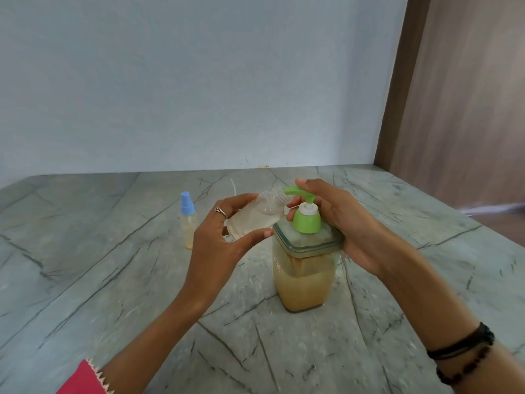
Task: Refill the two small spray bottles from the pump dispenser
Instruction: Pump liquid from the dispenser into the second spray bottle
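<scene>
Left of dispenser [305, 265]: capped blue bottle [188, 223], apart.

Bright, even daylight; soft faint shadows; slight overall softness; wide-angle bending at edges.

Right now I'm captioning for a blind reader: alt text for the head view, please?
A left hand tilts an uncapped clear spray bottle to the green spout of a pump dispenser, while the right hand rests on the pump. A blue-capped bottle stands behind on the marbled counter.
</scene>
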Demonstrator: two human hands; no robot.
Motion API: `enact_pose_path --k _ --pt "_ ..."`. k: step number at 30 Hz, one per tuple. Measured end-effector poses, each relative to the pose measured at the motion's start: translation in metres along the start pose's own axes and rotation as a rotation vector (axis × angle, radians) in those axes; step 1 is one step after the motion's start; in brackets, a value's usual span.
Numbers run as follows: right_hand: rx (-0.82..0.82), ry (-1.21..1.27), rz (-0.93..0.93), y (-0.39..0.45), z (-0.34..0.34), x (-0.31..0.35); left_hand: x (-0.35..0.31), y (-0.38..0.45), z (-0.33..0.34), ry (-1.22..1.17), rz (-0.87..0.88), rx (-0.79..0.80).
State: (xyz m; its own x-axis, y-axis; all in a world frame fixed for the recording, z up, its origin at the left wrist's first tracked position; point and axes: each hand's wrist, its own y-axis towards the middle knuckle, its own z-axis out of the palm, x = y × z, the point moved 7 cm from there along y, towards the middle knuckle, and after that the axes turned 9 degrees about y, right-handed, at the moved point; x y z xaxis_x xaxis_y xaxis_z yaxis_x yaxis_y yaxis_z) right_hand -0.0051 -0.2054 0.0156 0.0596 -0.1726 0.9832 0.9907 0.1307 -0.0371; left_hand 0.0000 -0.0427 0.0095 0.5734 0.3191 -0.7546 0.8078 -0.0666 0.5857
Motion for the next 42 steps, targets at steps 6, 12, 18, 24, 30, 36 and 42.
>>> enact_pose_path --k 6,12,18,24,30,36,42 --pt "-0.005 0.052 0.024 0.004 -0.002 0.0 0.001 0.0 0.0 -0.004 -0.002 -0.001" --pt "0.044 0.014 0.049 0.01 -0.004 0.0 0.001 -0.001 0.002 0.02 0.01 -0.004" --pt "0.126 -0.01 0.071 0.008 0.0 0.004 0.0 0.0 0.003 0.024 0.023 0.005" --pt "0.151 -0.014 0.072 0.004 0.003 0.002 -0.002 0.001 0.0 0.008 0.022 0.003" --pt "0.125 -0.014 0.068 0.005 0.003 0.003 -0.001 0.0 0.0 0.002 0.011 0.001" --pt "0.102 -0.005 0.061 0.011 0.0 0.004 0.001 0.0 0.001 0.032 0.014 0.001" --pt "0.164 -0.057 0.036 0.01 0.002 0.007 0.001 -0.001 0.002 0.041 0.012 -0.001"
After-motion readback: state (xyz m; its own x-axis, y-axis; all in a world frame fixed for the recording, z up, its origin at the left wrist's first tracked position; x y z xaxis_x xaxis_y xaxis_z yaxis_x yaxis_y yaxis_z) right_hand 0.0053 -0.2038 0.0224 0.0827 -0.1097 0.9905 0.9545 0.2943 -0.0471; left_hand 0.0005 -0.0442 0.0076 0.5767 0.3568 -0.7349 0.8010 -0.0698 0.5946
